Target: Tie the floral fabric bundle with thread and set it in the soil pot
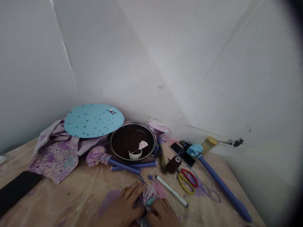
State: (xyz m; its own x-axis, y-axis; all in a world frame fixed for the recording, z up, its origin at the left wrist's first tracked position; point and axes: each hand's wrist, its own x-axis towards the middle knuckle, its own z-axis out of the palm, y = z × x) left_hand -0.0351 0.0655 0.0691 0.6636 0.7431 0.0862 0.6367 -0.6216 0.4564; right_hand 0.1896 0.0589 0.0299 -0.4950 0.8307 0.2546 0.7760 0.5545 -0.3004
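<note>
At the bottom middle, my left hand (pixel 125 203) and my right hand (pixel 163 212) close around a rounded bundle of purple floral cloth (pixel 149 194). The left fingers wrap over its left side; the right fingers pinch the cloth low on the right. What lies inside the cloth is hidden. Just beyond are a small blue cluster (pixel 150 177) on the table and a white marker pen (pixel 171 191) to the right. Farther up lies a stick wrapped in blue with a floral cloth head (pixel 98 156), its shaft over another blue-wrapped stick (pixel 146 164).
Behind stands a round dark pan (pixel 112 135) holding a white cup (pixel 135 155). Rightward are a brown thread spool (pixel 174 164), scissors (pixel 187 181), a phone (pixel 182 154) and a blue-headed stick (pixel 220 183). Leftward are a light-blue oval board (pixel 93 121), floral cloth (pixel 55 162) and a black object (pixel 19 190).
</note>
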